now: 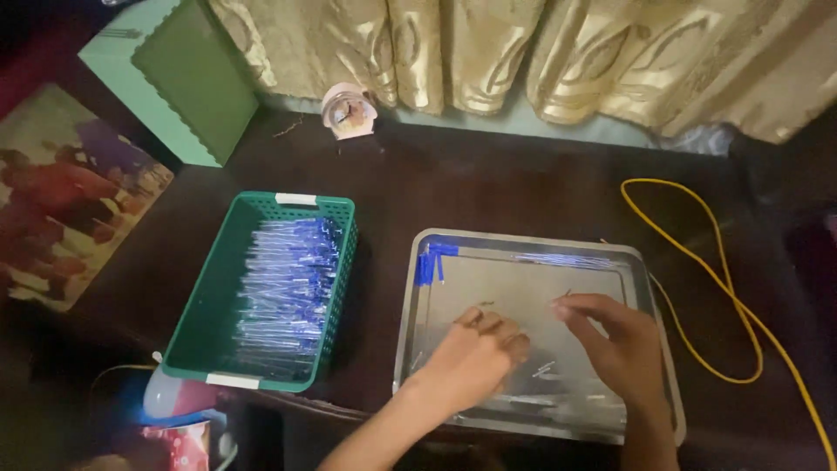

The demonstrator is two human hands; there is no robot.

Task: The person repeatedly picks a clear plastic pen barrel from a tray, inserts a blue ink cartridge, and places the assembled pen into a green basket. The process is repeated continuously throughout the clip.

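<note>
Both hands work inside a shallow steel tray (418,296) on a dark table (488,192). The left hand (475,353) rests palm down on the tray floor, fingers curled loosely over small pen parts; whether it actually grips one cannot be told, since the knuckles hide the fingertips. The right hand (610,336) hovers just beside it, thumb and forefinger pinched toward a thin short piece (565,296) at their tips; contact looks likely but the blur leaves it uncertain. More loose parts lie on the tray: blue caps (430,262) bunched at the far left corner, a row of clear barrels (562,259) along the far rim, a few slim pieces (545,370) near the hands. Left of the tray, well apart, a green plastic basket (202,305) holds a deep stack of clear pens with blue fittings (288,292). A yellow cable (719,288) loops on the table to the right. Judgement: fine pinch work in dim light goes best if the resting hand stays flat as an anchor, the parts are picked one at a time, and the pieces are kept away from the tray's rim.
</note>
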